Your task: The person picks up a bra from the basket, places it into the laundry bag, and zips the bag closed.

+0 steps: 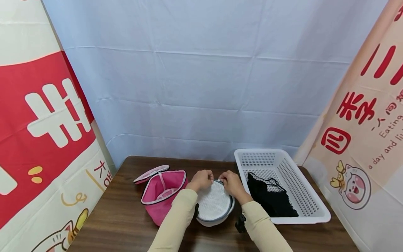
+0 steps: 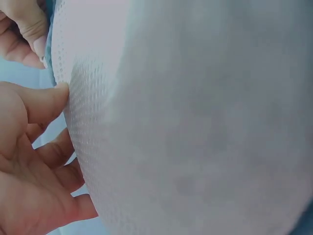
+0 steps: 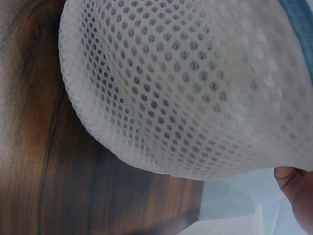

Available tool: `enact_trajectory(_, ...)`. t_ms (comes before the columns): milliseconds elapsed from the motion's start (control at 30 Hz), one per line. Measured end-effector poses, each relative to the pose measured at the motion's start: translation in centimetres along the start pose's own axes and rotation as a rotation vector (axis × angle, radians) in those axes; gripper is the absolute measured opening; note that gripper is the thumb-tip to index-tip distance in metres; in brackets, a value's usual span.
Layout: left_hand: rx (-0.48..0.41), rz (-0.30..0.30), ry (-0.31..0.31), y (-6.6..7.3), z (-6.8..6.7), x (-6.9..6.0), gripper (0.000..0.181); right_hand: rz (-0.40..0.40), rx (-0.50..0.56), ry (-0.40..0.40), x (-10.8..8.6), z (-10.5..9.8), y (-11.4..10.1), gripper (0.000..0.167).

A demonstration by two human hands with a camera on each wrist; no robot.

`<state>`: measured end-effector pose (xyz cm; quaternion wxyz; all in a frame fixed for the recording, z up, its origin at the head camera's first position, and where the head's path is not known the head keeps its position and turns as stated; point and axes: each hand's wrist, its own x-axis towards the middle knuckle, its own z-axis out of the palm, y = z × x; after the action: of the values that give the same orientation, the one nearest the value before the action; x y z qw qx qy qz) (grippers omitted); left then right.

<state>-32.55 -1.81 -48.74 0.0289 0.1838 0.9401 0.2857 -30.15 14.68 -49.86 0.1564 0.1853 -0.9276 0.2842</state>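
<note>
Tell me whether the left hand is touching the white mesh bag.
Touching. The left wrist view shows the left hand with its thumb tip resting directly on the white mesh bag, near its edge.

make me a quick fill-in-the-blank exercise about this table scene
The pink bag stands to the ____ of the white mesh bag.
The cloth in the basket is colored ____.
Of the left hand and right hand, the one nearer the basket is the ____.
The table is colored ____.

left; black; right; brown
</note>
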Motion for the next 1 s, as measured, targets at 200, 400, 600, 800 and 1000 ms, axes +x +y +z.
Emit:
enact_trajectory(200,-0.046,-0.020,-0.010,0.1,0.0,-0.3,0.012,0.006,0.010,-0.009,0.0,0.0,0.1,0.011)
enact_trajectory(400,-0.142,-0.052,0.011,-0.7,0.2,-0.6,0.009,0.011,0.034,0.010,-0.7,-0.3,0.6,0.012)
enact_trajectory(600,-0.250,-0.081,0.029,-0.9,0.3,-0.8,0.011,0.005,0.085,-0.008,-1.0,-0.6,1.0,0.013)
enact_trajectory(800,-0.340,-0.146,0.067,-0.9,0.4,-1.0,0.013,0.017,0.085,0.004,-1.3,-1.1,0.9,0.012)
enact_trajectory(1000,-0.431,-0.225,0.089,-1.1,0.2,-1.2,0.017,0.043,0.080,0.012,-1.4,-1.5,1.1,0.013)
